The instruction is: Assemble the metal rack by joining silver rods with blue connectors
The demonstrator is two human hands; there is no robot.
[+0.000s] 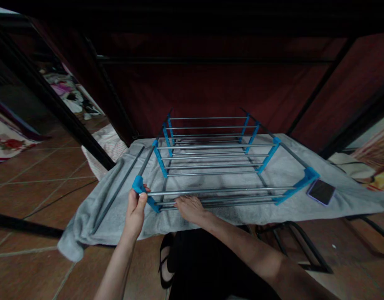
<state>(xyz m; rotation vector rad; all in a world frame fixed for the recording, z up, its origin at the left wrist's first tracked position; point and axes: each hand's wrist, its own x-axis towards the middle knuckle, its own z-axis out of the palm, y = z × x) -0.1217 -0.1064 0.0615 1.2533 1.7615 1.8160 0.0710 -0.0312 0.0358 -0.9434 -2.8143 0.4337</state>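
A rack of grey metal rods and blue plastic connectors (268,157) lies across a grey cloth in front of me. My left hand (136,207) is closed around the blue corner connector (138,183) at the rack's near left, thumb on the near side. My right hand (191,208) grips one of the lower rods (235,202) along the near edge, a little right of that corner; its fingertips are partly hidden behind the hand. A loose grey rod (116,191) rests on the cloth left of the rack.
The grey cloth (94,212) covers the work surface and hangs over its front edge. A phone (321,192) lies by the rack's right corner. Behind stands a dark red panel (210,91). Dark metal posts (82,125) flank the surface, and a metal frame (301,246) stands below right.
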